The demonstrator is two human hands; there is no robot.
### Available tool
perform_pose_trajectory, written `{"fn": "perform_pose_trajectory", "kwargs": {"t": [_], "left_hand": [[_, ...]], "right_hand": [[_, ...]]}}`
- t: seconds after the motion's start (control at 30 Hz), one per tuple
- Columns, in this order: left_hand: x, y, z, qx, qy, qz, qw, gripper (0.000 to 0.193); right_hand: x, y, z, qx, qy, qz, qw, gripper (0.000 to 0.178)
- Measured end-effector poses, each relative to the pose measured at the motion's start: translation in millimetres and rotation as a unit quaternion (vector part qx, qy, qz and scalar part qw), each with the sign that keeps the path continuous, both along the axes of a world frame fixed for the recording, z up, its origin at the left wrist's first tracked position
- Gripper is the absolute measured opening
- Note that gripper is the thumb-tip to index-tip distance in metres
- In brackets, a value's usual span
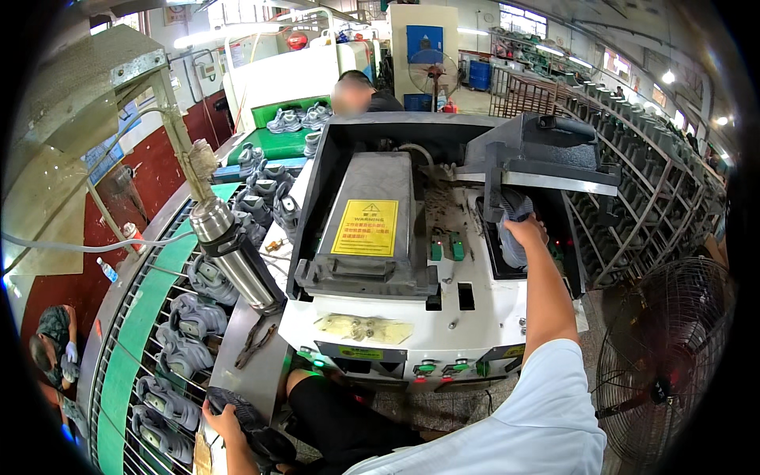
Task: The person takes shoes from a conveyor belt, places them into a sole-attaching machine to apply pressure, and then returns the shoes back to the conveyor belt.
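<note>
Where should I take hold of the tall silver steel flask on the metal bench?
I'd grip the flask round its cylindrical midsection, reaching from the person's side, above the dark metal pliers: it appears to stand on its base, with the white-and-black machine close on its right and grey shoes at its left.

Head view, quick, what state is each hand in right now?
Left hand: closed, holding a dark shoe.
Right hand: closed around a gray shoe at the machine.

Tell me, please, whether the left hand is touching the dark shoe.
Touching. The head view shows the left hand holding the dark shoe, thumb against it.
</note>
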State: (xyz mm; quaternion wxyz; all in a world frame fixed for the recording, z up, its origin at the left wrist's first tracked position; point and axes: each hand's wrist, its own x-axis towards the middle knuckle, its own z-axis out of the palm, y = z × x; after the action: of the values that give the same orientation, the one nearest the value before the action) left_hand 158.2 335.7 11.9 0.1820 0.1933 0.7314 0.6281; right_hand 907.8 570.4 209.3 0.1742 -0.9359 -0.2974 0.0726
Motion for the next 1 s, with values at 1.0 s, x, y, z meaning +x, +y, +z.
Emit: {"fn": "perform_pose_trajectory", "kwargs": {"t": [1.0], "left_hand": [[8, -28, -4, -0.109, 0.244, -0.015, 0.963, 0.069]], "right_hand": [[-79, -140, -62, 0.492, -0.006, -0.049, 0.869, 0.100]]}}
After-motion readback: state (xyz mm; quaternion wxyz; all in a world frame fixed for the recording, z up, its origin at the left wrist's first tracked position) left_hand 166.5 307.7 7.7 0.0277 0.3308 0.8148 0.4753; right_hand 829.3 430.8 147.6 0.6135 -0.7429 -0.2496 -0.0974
